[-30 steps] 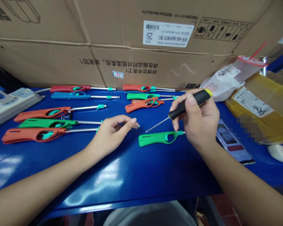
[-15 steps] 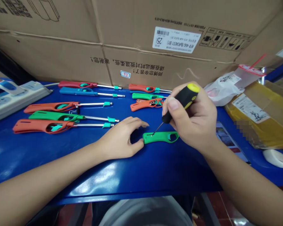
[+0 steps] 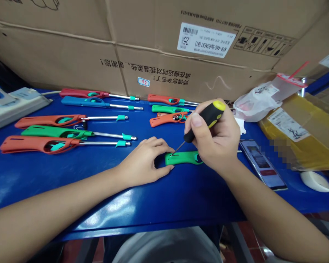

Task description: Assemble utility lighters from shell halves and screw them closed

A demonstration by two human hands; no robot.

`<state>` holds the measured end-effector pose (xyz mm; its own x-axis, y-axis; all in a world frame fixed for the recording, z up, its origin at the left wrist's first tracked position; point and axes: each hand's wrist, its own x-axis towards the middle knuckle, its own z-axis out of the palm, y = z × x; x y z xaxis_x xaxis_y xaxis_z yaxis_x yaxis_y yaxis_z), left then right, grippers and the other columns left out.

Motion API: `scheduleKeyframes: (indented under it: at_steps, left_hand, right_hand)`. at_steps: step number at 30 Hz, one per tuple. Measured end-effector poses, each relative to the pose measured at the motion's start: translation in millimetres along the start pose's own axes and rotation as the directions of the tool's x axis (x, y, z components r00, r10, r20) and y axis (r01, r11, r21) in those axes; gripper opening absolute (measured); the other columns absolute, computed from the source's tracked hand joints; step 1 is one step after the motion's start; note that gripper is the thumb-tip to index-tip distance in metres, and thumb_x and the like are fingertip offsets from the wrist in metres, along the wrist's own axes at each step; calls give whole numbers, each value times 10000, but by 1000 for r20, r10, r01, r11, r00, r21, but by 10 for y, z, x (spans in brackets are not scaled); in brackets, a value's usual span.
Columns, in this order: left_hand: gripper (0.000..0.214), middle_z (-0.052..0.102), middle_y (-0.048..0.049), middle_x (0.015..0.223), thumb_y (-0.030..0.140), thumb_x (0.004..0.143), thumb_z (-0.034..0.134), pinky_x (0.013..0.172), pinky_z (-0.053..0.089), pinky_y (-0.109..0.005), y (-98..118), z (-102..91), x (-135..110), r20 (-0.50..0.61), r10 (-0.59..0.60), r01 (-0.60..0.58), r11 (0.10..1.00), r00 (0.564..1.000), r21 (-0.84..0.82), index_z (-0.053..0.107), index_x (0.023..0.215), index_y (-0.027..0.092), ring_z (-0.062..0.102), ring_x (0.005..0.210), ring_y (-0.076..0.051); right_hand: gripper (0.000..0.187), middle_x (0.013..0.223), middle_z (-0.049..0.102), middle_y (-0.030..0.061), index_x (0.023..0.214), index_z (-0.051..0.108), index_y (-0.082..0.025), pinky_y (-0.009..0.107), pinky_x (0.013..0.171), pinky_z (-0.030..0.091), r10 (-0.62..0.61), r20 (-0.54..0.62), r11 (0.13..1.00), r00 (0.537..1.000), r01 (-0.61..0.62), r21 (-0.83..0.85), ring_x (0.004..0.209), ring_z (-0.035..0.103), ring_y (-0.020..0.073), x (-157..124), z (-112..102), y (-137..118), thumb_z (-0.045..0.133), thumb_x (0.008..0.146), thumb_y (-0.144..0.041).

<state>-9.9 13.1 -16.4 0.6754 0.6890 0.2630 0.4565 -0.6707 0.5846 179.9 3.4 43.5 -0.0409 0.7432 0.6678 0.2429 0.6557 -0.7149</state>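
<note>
A green long-nosed lighter lies flat on the blue table in front of me. My left hand has thumb and forefinger on either side of its handle end, closed on it. In my right hand is a screwdriver with a black and yellow handle, held at a slant. Its thin shaft points down-left, and the tip meets the lighter near the end of the handle. My right hand hides much of the lighter's front; a bit of its metal tube shows beyond the hand.
Several orange, green, blue and red lighters, such as an orange one, lie left and behind. A power strip is at far left. To the right are a phone, a white mouse, a yellow-taped parcel and a bagged cup. Cardboard stands behind.
My left thumb and forefinger have come in around the lighter's handle end. The screwdriver tip has shifted left toward that end. The view has shifted slightly, showing more of the phone.
</note>
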Motion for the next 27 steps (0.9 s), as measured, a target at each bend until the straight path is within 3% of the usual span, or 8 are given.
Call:
scheduleKeyframes:
  at_steps: [3, 7, 14, 22, 27]
  left_hand:
    - [297, 703, -59, 1086, 315, 867, 732, 946, 506, -437, -4, 10, -4, -10, 4, -4, 1000, 1000, -10, 713, 1145, 212, 627, 997, -249]
    - [287, 706, -58, 1076, 310, 867, 733, 945, 505, -443, -2, 18, -8, -15, 6, -6, 1000, 1000, -13, 715, 1133, 204, 629, 993, -249]
    - [314, 715, -77, 1173, 330, 876, 728, 993, 492, -469, -4, 17, 4, -8, 3, -3, 1000, 1000, 0, 721, 1166, 209, 636, 1069, -275]
    - [306, 722, -76, 1148, 338, 870, 735, 981, 502, -467, -6, 12, 3, -8, 2, -2, 1000, 1000, -3, 722, 1147, 209, 645, 1054, -277]
    - [331, 706, -90, 1243, 349, 874, 730, 1041, 485, -489, -11, 24, 2, -9, 3, -3, 1000, 1000, 1, 720, 1180, 222, 638, 1156, -305]
  right_hand:
    - [116, 765, 680, -19, 920, 581, -284, 338, 668, 608, -12, 25, 1000, 1000, 13, -4, 744, 735, 188, -13, 8, 14, 637, 979, -366]
    - [97, 832, 723, -8, 944, 590, -276, 335, 708, 606, -25, 64, 1000, 998, 24, 9, 836, 751, 190, -26, 12, 32, 639, 980, -351]
    - [115, 948, 749, 5, 970, 592, -262, 303, 653, 549, -28, 112, 999, 993, 32, -26, 768, 705, 154, -47, 9, 34, 657, 978, -357]
    - [127, 914, 735, -1, 961, 594, -266, 305, 669, 553, -19, 127, 999, 992, 26, -47, 731, 679, 150, -50, -3, 55, 650, 979, -379]
    - [129, 920, 734, -2, 979, 607, -260, 290, 632, 538, -20, 160, 998, 987, 29, -52, 707, 667, 142, -57, -4, 77, 652, 974, -381]
